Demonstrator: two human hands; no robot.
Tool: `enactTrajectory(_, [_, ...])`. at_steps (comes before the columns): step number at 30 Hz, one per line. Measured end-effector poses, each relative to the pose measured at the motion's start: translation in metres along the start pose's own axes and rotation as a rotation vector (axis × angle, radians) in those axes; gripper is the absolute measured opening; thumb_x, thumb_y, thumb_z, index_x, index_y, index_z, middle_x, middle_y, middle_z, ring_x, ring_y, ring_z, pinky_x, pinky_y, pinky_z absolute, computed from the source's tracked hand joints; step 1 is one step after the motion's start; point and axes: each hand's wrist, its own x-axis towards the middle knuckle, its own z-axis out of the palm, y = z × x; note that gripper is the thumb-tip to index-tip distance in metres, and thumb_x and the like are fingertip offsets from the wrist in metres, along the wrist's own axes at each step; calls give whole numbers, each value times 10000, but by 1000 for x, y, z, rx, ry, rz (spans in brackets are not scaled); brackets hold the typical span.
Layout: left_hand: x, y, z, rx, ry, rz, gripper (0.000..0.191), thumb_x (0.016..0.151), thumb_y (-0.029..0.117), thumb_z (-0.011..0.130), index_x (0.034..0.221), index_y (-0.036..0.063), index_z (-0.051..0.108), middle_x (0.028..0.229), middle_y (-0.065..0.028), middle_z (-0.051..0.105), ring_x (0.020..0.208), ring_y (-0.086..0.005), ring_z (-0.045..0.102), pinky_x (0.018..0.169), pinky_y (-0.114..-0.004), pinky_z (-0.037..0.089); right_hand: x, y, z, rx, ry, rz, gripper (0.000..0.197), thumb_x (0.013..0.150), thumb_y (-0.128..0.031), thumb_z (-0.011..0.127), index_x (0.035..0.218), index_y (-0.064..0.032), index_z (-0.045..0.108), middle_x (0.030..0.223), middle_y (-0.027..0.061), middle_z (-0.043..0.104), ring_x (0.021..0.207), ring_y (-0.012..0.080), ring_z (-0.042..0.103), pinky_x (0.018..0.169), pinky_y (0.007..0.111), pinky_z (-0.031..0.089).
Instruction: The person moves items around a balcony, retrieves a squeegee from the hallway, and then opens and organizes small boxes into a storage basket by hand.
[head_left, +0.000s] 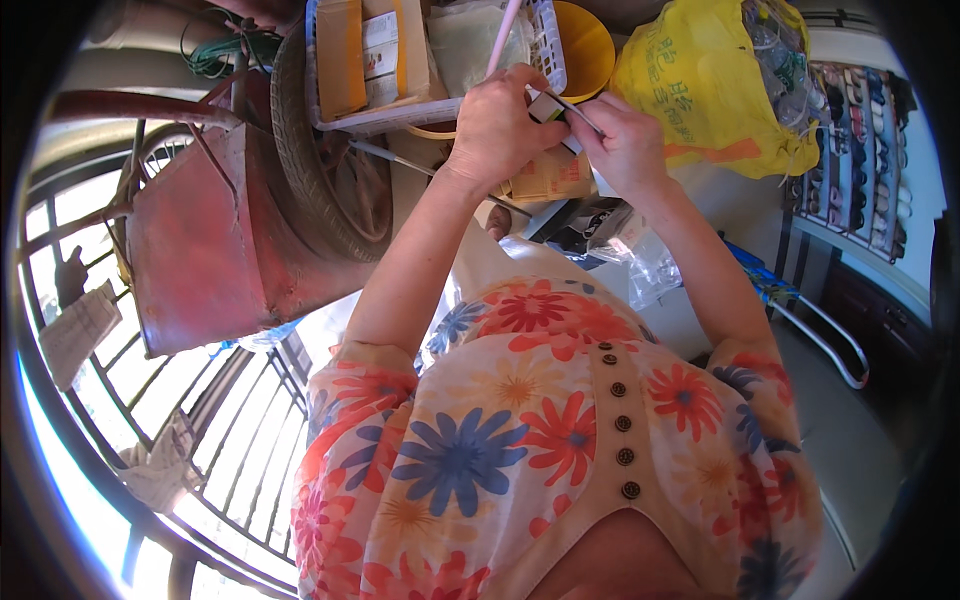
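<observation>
Both hands meet over the clutter in front of me. My left hand grips a small white-and-dark box with a green patch, its fingers covering much of it. Close on the right, my right hand pinches a thin grey strip lying along the box's edge. Whether the strip is a separate piece or a flap of the box I cannot tell. Just beyond the left hand rises a pale pink stick, its lower end hidden. Beneath the hands sits a brown cardboard box with red printing.
A white plastic basket holds cardboard and clear plastic bags. Beside it stand a yellow bowl and a yellow bag of plastic bottles. A rusty red metal cart with a tyre is left; a shoe rack is right.
</observation>
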Motion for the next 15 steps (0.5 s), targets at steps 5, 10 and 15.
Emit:
enactTrajectory(5, [-6, -4, -2, -38, 199, 176, 303, 684, 190, 658, 946, 52, 594, 693, -73, 577, 581, -139, 537, 592, -275, 458, 12, -9, -14, 18, -42, 23, 132, 726, -133, 617, 642, -66, 540, 612, 58, 497, 514, 252, 505, 450, 330, 393])
enactTrajectory(10, [-10, -10, -7, -520, 0, -136, 169, 834, 139, 549, 913, 2, 607, 753, -74, 624, 685, -75, 577, 648, -214, 479, 22, -13, -34, 2, -81, 42, 157, 732, -107, 621, 634, -41, 517, 594, 76, 476, 502, 251, 479, 446, 322, 367])
enactTrajectory(15, [-11, -6, -3, -726, 64, -108, 187, 841, 135, 545, 914, -27, 604, 782, -69, 625, 729, -100, 581, 703, -225, 480, 26, -22, -48, -56, -114, 40, 147, 725, -76, 624, 638, -28, 516, 591, 87, 473, 502, 253, 473, 446, 321, 367])
